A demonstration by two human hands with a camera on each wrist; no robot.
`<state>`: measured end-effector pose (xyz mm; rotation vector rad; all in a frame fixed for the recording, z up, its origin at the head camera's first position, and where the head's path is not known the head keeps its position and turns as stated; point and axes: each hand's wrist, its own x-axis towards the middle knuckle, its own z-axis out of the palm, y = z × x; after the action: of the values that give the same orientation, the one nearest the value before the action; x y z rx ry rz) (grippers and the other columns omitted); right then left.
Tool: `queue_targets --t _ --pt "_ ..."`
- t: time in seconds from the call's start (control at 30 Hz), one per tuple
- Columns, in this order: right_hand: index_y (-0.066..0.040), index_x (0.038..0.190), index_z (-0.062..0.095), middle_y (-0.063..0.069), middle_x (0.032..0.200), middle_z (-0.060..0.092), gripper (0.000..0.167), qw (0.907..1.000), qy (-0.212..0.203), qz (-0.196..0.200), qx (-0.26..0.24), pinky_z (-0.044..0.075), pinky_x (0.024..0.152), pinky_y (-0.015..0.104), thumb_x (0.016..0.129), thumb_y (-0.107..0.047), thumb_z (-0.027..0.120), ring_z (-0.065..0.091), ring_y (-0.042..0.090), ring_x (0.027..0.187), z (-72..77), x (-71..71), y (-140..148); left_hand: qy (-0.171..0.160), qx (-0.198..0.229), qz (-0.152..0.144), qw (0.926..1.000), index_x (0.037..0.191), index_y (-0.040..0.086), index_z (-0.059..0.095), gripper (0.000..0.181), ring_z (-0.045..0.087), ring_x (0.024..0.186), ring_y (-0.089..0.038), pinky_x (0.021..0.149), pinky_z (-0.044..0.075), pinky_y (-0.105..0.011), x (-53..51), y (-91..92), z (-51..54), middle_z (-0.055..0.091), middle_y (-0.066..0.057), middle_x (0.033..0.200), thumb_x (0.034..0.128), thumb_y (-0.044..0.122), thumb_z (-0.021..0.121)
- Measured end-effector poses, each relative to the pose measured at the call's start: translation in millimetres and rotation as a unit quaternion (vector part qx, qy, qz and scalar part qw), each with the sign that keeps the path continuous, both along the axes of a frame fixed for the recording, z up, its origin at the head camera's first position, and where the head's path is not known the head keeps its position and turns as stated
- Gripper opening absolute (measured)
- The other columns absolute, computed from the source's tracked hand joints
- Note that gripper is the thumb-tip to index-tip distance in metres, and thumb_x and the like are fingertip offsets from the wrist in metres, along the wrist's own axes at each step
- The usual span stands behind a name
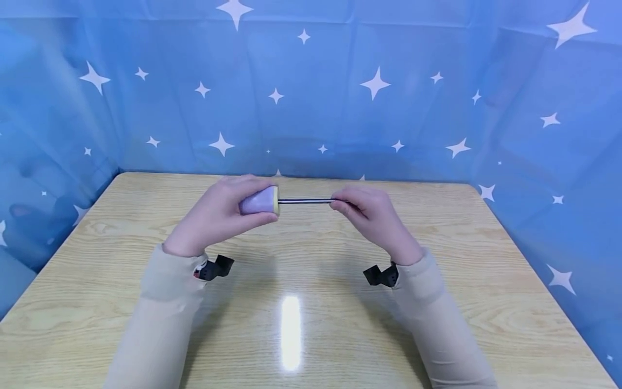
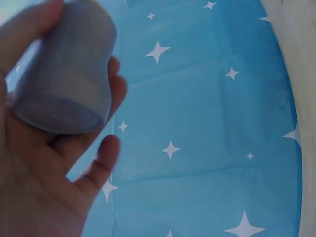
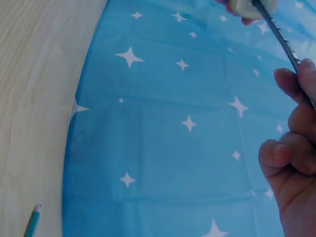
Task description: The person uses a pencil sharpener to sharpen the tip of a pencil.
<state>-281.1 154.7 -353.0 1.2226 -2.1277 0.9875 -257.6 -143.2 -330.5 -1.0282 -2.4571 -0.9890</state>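
My left hand [image 1: 218,210] holds a lavender pencil sharpener [image 1: 258,201] with a pale yellow end, its fingers and thumb round the waisted body. In the left wrist view the sharpener's [image 2: 64,74] flat base faces the camera. A thin dark pencil [image 1: 306,201] with a silvery stripe runs level from the yellow end to my right hand [image 1: 371,219], which pinches it between thumb and forefinger. Seen from the right wrist, the pencil [image 3: 282,39] meets the middle of the sharpener's pale round face [image 3: 242,7]; its inserted tip is hidden. Both hands are raised above the table.
The light wooden table [image 1: 301,270] spreads beneath both arms, with a bright reflection near its front. A blue curtain [image 1: 311,119] with white stars hangs behind and at the sides. A teal pencil-like stick [image 3: 32,222] lies on the wood in the right wrist view.
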Motion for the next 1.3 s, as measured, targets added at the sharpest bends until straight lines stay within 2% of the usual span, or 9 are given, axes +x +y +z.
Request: queue_targets --t 0.23,0.4,0.47,0.53,0.73,0.87,1.0,1.13,1.3 --pt "-0.005 0.091 0.073 -0.002 0.060 0.049 0.013 0.9726 -0.227 -0.052 -0.006 0.031 0.049 0.027 0.095 -0.012 0.063 0.037 0.017 0.047 6.1 6.7 2.6 0.144 -0.013 0.019 0.9893 0.122 0.007 0.067 0.054 0.060 0.104 -0.026 0.089 0.041 -0.043 -5.9 9.7 -5.7 0.067 -0.008 0.116 0.0727 0.016 0.086" --pt "0.003 0.093 0.065 0.000 0.051 0.033 0.031 0.8667 -0.493 0.010 -0.073 0.034 0.048 0.028 0.101 -0.023 0.053 0.027 0.019 0.044 10.3 2.7 3.7 0.263 -0.037 0.047 0.9628 0.120 0.007 0.068 0.054 0.060 0.106 -0.028 0.089 0.044 -0.044 -4.2 14.4 -5.3 0.068 -0.008 0.114 0.0694 0.008 0.087" --pt "0.006 0.094 0.063 0.000 0.051 0.027 0.033 0.8404 -0.536 0.024 -0.078 0.037 0.049 0.029 0.102 -0.023 0.050 0.022 0.018 0.046 10.9 0.4 4.9 0.287 -0.043 0.050 0.9557 0.121 0.008 0.068 0.055 0.060 0.106 -0.027 0.088 0.044 -0.044 -2.9 15.8 -4.7 0.068 -0.007 0.113 0.0694 0.008 0.087" --pt "0.004 0.099 0.063 0.002 0.055 0.035 0.032 0.8516 -0.520 0.018 -0.062 0.039 0.053 0.029 0.103 -0.024 0.048 0.026 0.018 0.048 11.1 -0.4 6.4 0.286 -0.044 0.047 0.9562 0.121 0.008 0.067 0.056 0.061 0.104 -0.027 0.088 0.044 -0.043 -2.4 16.3 -4.1 0.068 -0.007 0.113 0.0689 0.010 0.088" --pt "-0.012 0.114 0.070 0.001 0.089 0.063 0.021 0.9642 -0.256 -0.065 -0.019 0.043 0.059 0.030 0.096 -0.020 0.062 0.054 0.018 0.068 11.6 4.8 8.9 0.198 -0.033 0.042 0.9788 0.122 0.008 0.067 0.056 0.063 0.100 -0.025 0.088 0.039 -0.042 -1.6 10.9 -1.5 0.069 -0.007 0.112 0.0714 0.023 0.087" --pt "-0.009 0.104 0.074 -0.004 0.081 0.063 0.017 0.9921 -0.101 -0.066 -0.033 0.040 0.058 0.026 0.088 -0.005 0.070 0.054 0.011 0.065 8.6 4.2 9.6 0.138 -0.032 0.041 0.9890 0.122 0.009 0.067 0.054 0.064 0.099 -0.023 0.087 0.036 -0.040 -0.2 6.3 0.3 0.069 -0.006 0.111 0.0746 0.028 0.084" --pt "-0.002 0.096 0.073 -0.001 0.071 0.059 0.012 0.9958 -0.067 -0.051 -0.035 0.040 0.059 0.023 0.086 0.003 0.069 0.045 0.010 0.054 4.7 2.8 8.6 0.136 -0.041 0.039 0.9890 0.122 0.008 0.067 0.053 0.063 0.101 -0.024 0.087 0.036 -0.040 -0.1 7.0 1.5 0.069 -0.006 0.113 0.0756 0.027 0.084" --pt "-0.002 0.097 0.073 0.004 0.063 0.054 0.012 0.9828 -0.170 -0.067 -0.027 0.038 0.049 0.026 0.094 -0.007 0.062 0.051 0.016 0.050 5.9 6.3 5.6 0.187 -0.046 0.053 0.9799 0.122 0.009 0.068 0.054 0.062 0.102 -0.026 0.086 0.038 -0.044 1.4 8.7 3.9 0.068 -0.007 0.112 0.0723 0.021 0.086" --pt "-0.002 0.100 0.069 0.005 0.056 0.040 0.025 0.9007 -0.429 -0.035 -0.063 0.044 0.049 0.031 0.101 -0.023 0.054 0.037 0.018 0.045 11.1 5.8 6.1 0.259 -0.054 0.067 0.9621 0.120 0.008 0.068 0.054 0.061 0.102 -0.027 0.084 0.041 -0.045 6.4 13.1 6.2 0.068 -0.007 0.111 0.0692 0.010 0.087"
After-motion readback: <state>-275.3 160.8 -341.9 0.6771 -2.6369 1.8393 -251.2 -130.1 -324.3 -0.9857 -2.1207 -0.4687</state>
